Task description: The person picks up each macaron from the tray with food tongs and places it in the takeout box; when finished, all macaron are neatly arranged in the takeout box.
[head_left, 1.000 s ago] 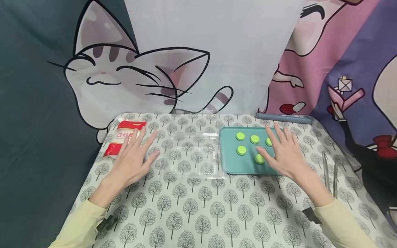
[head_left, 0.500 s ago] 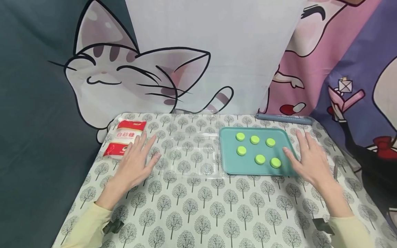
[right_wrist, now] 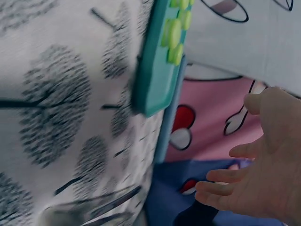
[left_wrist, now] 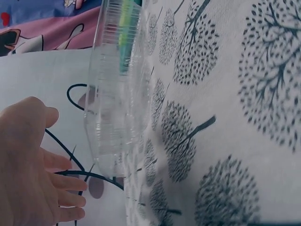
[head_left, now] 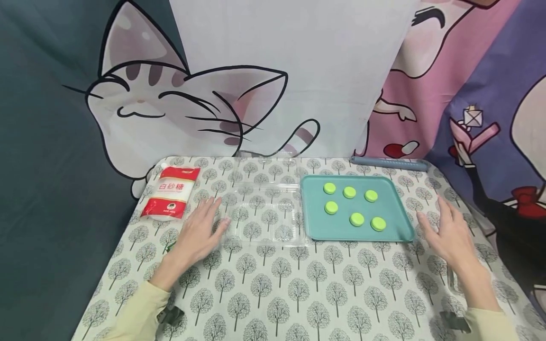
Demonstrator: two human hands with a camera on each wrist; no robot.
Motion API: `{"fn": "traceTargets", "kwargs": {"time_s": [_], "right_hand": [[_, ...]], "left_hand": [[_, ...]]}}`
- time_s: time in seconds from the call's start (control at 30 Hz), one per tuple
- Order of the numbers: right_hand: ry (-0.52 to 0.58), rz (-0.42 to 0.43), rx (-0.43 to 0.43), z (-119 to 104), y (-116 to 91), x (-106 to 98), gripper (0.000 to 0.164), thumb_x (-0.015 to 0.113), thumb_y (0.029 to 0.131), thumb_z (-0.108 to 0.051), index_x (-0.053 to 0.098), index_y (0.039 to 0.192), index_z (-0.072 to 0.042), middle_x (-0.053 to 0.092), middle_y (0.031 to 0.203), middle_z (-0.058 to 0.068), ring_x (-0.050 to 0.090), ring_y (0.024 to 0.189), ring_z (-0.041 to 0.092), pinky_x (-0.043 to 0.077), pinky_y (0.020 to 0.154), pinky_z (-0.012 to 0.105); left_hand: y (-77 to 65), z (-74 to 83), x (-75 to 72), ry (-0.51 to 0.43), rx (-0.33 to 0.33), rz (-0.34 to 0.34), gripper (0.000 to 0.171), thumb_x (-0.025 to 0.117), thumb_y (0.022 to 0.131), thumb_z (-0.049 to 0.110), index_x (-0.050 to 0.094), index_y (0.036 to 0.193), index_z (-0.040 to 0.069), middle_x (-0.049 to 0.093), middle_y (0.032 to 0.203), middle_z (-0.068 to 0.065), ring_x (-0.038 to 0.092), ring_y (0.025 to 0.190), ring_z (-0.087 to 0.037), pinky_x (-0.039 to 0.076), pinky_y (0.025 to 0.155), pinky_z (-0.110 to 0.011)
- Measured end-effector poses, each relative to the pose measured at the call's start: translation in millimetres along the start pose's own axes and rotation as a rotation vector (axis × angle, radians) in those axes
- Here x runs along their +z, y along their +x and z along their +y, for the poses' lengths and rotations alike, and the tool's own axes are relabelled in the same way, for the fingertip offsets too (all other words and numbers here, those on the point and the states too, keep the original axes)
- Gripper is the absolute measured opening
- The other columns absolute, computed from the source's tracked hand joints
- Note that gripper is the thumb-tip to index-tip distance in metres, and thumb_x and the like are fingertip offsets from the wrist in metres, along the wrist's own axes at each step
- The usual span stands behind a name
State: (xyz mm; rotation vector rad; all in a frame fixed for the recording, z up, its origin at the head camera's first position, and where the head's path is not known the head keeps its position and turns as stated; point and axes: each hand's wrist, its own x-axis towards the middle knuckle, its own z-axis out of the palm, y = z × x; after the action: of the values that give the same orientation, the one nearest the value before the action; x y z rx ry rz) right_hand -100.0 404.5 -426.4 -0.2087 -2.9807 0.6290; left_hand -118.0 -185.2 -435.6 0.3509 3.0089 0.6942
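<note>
- Hands hover apart at a table spread with tree-print cloth [head_left: 281, 289], the left hand [head_left: 198, 232] and right hand [head_left: 449, 232] both bare, fingers loosely extended, gripping nothing.
- Six green discs [head_left: 357, 219] sit in two rough rows of three on a teal tray [head_left: 315, 229], its long axis running side to side across the table.
- Key relation: the discs lie to the left of the right hand, which hovers just off the tray's right end and is the nearer of the two.
- Transparent box [head_left: 266, 243] stands just beside the tray's left end, between it and the left hand; whether box and tray touch cannot be told.
- Left hand holds just off the box's left side, thumb toward it; the left wrist view shows a gap between them.
- Metal tongs [right_wrist: 115, 203] lie below the right hand, mostly hidden from the head view by the wrist.
- Red-and-white bag [head_left: 172, 187] rests beyond the left hand, toward the far left corner; a blue-grey bar [head_left: 389, 164] lies along the back edge, beneath a cartoon curtain [head_left: 332, 71].
</note>
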Motion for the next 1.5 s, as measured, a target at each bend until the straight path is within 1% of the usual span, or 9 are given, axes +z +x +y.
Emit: {"fn": "traceTargets", "kwargs": {"time_s": [0.33,0.53,0.67,0.77,0.93,1.1,1.23,1.37,1.5], "right_hand": [[-0.022,0.003,0.167,39.9,-21.4,5.8,0.084,0.044,0.104,-0.044,0.009,0.156,0.012,0.022,0.132,0.061,0.027,0.118,0.073,0.032,0.09,0.08],[-0.053,-0.126,0.308,57.2,-31.8,5.7,0.096,0.045,0.102,-0.052,0.008,0.146,0.025,0.022,0.12,0.062,0.034,0.105,0.073,0.041,0.079,0.078],[-0.079,-0.214,0.368,62.4,-34.9,7.1,0.098,0.046,0.1,-0.057,0.018,0.13,0.033,0.03,0.103,0.052,0.043,0.092,0.063,0.047,0.068,0.066],[-0.095,-0.239,0.38,63.9,-35.7,9.2,0.092,0.048,0.099,-0.056,0.027,0.118,0.032,0.035,0.096,0.046,0.047,0.088,0.06,0.047,0.065,0.061],[-0.121,-0.2,0.365,64.8,-35.6,13.7,0.068,0.051,0.099,-0.043,0.038,0.102,0.024,0.043,0.092,0.044,0.054,0.081,0.056,0.049,0.062,0.056],[-0.122,-0.159,0.364,66.5,-35.1,16.3,0.055,0.051,0.101,-0.033,0.041,0.096,0.021,0.045,0.092,0.045,0.055,0.081,0.059,0.05,0.065,0.059],[-0.097,-0.129,0.351,68.6,-35.3,14.6,0.049,0.048,0.101,-0.034,0.049,0.086,0.013,0.053,0.083,0.037,0.058,0.072,0.05,0.048,0.056,0.051],[-0.036,-0.1,0.387,70.4,-36.3,13.2,0.046,0.044,0.1,-0.034,0.052,0.087,0.01,0.057,0.077,0.031,0.058,0.069,0.043,0.042,0.05,0.04],[0.001,-0.059,0.435,70.6,-38.9,13.5,0.046,0.042,0.101,-0.034,0.052,0.092,0.011,0.053,0.084,0.034,0.054,0.076,0.046,0.042,0.055,0.043]], "left_hand": [[-0.4,-1.5,17.8,-0.178,-0.054,0.024,0.074,0.042,0.107,0.043,0.012,0.162,0.003,0.019,0.166,-0.026,0.022,0.152,-0.047,0.022,0.123,-0.065],[1.8,-0.4,27.5,-0.258,-0.076,0.019,0.072,0.037,0.109,0.04,0.008,0.162,0.002,0.019,0.166,-0.027,0.023,0.151,-0.049,0.021,0.124,-0.064],[2.9,0.7,33.1,-0.34,-0.088,0.005,0.07,0.039,0.109,0.034,0.007,0.162,0.0,0.02,0.166,-0.027,0.023,0.151,-0.047,0.019,0.126,-0.06],[3.1,2.5,36.2,-0.402,-0.1,-0.003,0.07,0.04,0.108,0.029,0.006,0.162,0.0,0.022,0.165,-0.027,0.022,0.152,-0.046,0.016,0.126,-0.06],[3.9,5.3,41.2,-0.442,-0.107,-0.003,0.068,0.04,0.109,0.025,0.006,0.161,0.0,0.029,0.162,-0.027,0.03,0.149,-0.045,0.021,0.125,-0.059],[3.8,7.0,45.0,-0.465,-0.106,0.002,0.067,0.038,0.109,0.022,0.003,0.162,0.0,0.03,0.162,-0.026,0.032,0.149,-0.044,0.022,0.125,-0.058],[3.1,6.7,47.5,-0.484,-0.113,0.003,0.065,0.036,0.108,0.017,0.001,0.161,0.0,0.028,0.164,-0.025,0.028,0.15,-0.044,0.019,0.126,-0.058],[2.4,6.5,50.1,-0.494,-0.125,0.009,0.065,0.034,0.108,0.016,0.0,0.161,0.0,0.027,0.164,-0.024,0.03,0.15,-0.044,0.02,0.126,-0.058],[1.4,7.0,53.5,-0.505,-0.138,0.025,0.064,0.032,0.109,0.017,-0.001,0.161,0.001,0.028,0.164,-0.023,0.032,0.148,-0.046,0.021,0.125,-0.06]]}}
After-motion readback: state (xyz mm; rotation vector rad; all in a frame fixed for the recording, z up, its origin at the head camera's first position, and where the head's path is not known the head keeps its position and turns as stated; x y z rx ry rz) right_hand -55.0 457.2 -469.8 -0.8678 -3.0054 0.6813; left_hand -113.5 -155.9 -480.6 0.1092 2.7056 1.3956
